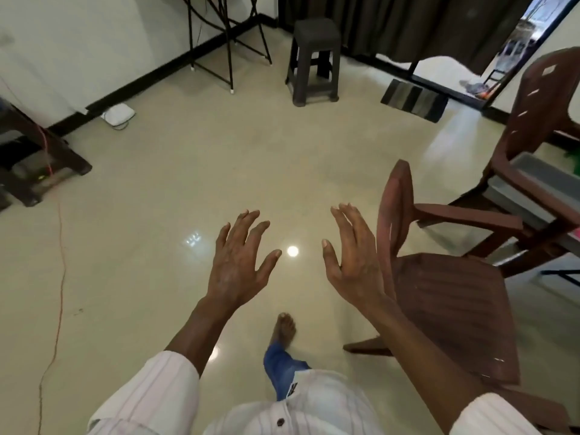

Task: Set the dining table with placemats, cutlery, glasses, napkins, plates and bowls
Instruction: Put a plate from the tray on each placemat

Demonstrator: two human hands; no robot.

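Note:
My left hand (241,262) is held out over the floor, fingers spread and straight, holding nothing. My right hand (353,255) is raised beside it, fingers straight, palm turned inward, also holding nothing; it is just left of a brown plastic chair's backrest (392,221). No placemats, cutlery, glasses, napkins, plates or bowls show in the head view. At the right edge a grey surface (533,180) lies behind a second brown chair (539,98); whether it is the dining table I cannot tell.
Glossy beige floor (219,171) stretches ahead. A dark plastic stool (315,61) stands at the back, a black metal stand (229,42) to its left, a striped doormat (414,100) by the doorway. Dark furniture (34,158) and an orange cable (59,277) lie left. My bare foot (284,328) is below.

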